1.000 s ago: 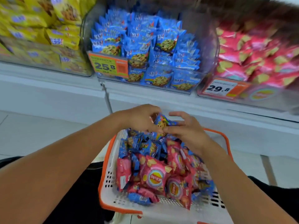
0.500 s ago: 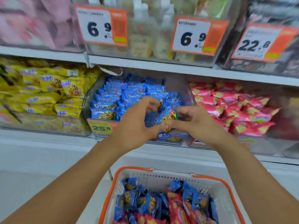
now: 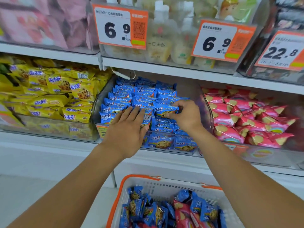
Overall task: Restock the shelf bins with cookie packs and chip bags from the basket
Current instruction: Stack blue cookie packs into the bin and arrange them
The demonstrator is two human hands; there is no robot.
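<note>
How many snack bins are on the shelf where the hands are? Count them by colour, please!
Yellow cookie pack bin: 1
Blue cookie pack bin: 1
Pink chip bag bin: 1
Total: 3

the white shelf [image 3: 49, 142] carries three clear bins side by side: yellow cookie packs [image 3: 54, 96] left, blue cookie packs [image 3: 144, 96] middle, pink chip bags [image 3: 246, 117] right.
</note>
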